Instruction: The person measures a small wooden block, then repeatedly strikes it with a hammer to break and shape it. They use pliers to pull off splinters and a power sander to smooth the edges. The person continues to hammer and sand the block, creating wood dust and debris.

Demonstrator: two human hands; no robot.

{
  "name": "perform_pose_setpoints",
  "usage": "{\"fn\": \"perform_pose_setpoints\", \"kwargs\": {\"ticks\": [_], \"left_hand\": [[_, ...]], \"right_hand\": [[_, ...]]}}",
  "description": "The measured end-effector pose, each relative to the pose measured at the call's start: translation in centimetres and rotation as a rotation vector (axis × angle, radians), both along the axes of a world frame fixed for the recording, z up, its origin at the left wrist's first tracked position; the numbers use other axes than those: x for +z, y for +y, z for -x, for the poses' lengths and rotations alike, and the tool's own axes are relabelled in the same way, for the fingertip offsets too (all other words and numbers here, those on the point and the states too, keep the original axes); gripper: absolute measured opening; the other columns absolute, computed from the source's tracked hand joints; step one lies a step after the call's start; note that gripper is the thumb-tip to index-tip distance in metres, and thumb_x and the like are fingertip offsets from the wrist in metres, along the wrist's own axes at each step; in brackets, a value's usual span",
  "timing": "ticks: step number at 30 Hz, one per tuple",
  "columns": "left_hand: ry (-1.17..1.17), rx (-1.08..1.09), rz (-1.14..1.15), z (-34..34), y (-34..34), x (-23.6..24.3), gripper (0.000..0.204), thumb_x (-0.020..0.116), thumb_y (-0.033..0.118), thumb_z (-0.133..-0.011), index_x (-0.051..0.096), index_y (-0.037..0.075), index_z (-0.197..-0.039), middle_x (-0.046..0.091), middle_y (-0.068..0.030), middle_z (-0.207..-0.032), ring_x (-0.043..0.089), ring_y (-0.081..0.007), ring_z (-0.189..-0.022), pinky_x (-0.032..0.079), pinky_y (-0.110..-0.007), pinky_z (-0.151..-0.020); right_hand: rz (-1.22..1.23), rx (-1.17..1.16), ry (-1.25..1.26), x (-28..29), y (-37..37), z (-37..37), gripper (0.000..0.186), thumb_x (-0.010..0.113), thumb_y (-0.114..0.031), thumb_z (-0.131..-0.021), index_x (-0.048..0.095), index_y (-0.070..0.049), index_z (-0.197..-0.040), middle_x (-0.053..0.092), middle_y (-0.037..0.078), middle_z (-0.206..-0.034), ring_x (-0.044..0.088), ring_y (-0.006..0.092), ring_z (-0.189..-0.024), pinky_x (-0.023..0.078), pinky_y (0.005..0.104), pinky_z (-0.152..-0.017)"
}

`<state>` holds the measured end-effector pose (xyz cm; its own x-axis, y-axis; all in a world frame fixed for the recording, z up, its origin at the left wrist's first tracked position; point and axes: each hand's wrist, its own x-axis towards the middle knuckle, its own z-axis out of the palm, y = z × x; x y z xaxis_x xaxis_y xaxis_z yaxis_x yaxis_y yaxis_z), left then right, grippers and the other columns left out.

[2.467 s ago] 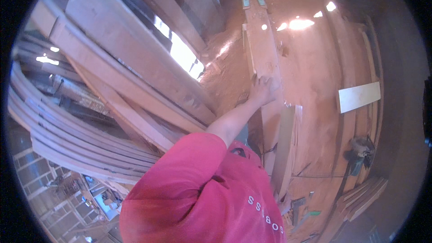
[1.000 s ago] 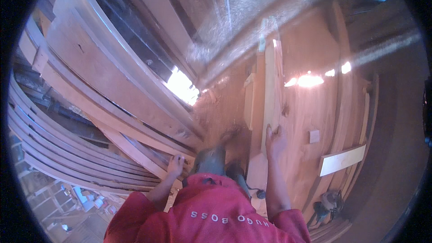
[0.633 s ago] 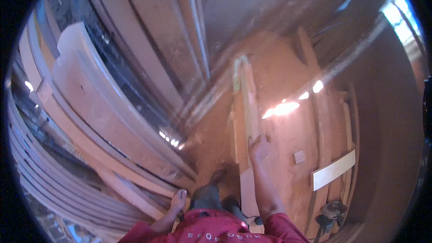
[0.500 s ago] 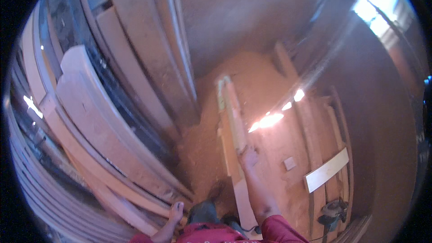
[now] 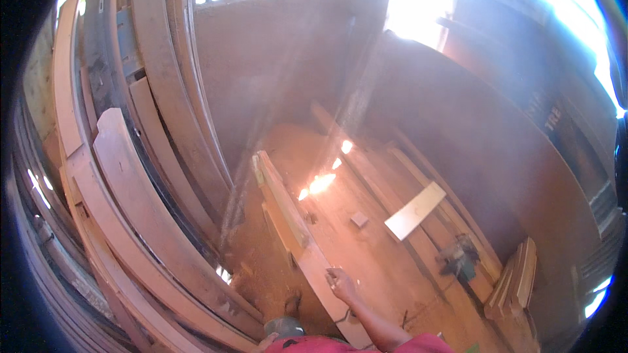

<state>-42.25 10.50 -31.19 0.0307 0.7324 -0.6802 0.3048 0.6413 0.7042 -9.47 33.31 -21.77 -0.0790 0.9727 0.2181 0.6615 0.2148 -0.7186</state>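
Fingers of the right hand (image 5: 340, 281) curl over the long plank (image 5: 297, 235), which lies on the sawdust floor (image 5: 379, 248) beside stacked boards (image 5: 131, 189). Left hand (image 5: 265, 341) barely shows; its grip cannot be told.

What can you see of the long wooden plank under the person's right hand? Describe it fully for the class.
The long wooden plank is pale, bare timber, narrow and flat, with a squared far end. It runs from the lower edge of the picture away toward the wall, raised above the reddish sawdust-covered floor on a support that is hard to make out. The right hand rests on its near part. Stacked boards lean to its left.
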Motion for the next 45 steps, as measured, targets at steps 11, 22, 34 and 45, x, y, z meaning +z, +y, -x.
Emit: {"fn": "perform_pose_setpoints", "kwargs": {"ticks": [11, 22, 34, 45], "left_hand": [[0.304, -0.199, -0.222, 0.5, -8.7, -2.2, 0.058, 0.039, 0.047, -0.104, 0.067, -0.005, -0.103, 0.068, -0.0225, -0.094, 0.063, -0.0314, -0.092, 0.047, -0.045, -0.085], [0.238, -0.493, -0.579, -2.6, -10.3, -1.8, 0.058, 0.042, 0.048, -0.103, 0.066, -0.005, -0.098, 0.069, -0.0215, -0.09, 0.063, -0.0337, -0.087, 0.046, -0.048, -0.079], [0.296, -0.801, -0.333, -8.9, -27.2, -1.3, 0.051, 0.046, 0.044, -0.101, 0.07, 0.0, -0.112, 0.07, -0.0228, -0.111, 0.063, -0.0359, -0.112, 0.047, -0.043, -0.097], [0.348, -0.882, -0.293, -15.3, -34.0, -1.0, 0.051, 0.047, 0.044, -0.101, 0.07, 0.001, -0.115, 0.07, -0.0229, -0.114, 0.063, -0.0358, -0.113, 0.046, -0.042, -0.098]], "right_hand": [[0.329, -0.191, -0.221, 0.0, -26.0, -10.6, 0.034, 0.053, -0.037, -0.095, 0.069, -0.006, -0.1, 0.069, 0.023, -0.098, 0.067, 0.0417, -0.088, 0.051, 0.0523, -0.075], [0.616, -0.215, -0.504, -7.4, -69.1, -10.3, 0.031, 0.057, -0.031, -0.091, 0.069, -0.014, -0.114, 0.072, 0.016, -0.107, 0.069, 0.0368, -0.097, 0.055, 0.0499, -0.081], [0.674, -0.481, -0.607, -2.0, -91.0, -6.2, 0.028, 0.056, -0.025, -0.09, 0.067, -0.011, -0.111, 0.067, 0.021, -0.106, 0.064, 0.0349, -0.107, 0.051, 0.0461, -0.091], [0.397, -1.144, -0.188, 3.2, -88.3, -27.8, 0.038, 0.064, -0.012, -0.079, 0.066, -0.008, -0.117, 0.058, 0.023, -0.13, 0.056, 0.0417, -0.119, 0.047, 0.052, -0.101]]}}
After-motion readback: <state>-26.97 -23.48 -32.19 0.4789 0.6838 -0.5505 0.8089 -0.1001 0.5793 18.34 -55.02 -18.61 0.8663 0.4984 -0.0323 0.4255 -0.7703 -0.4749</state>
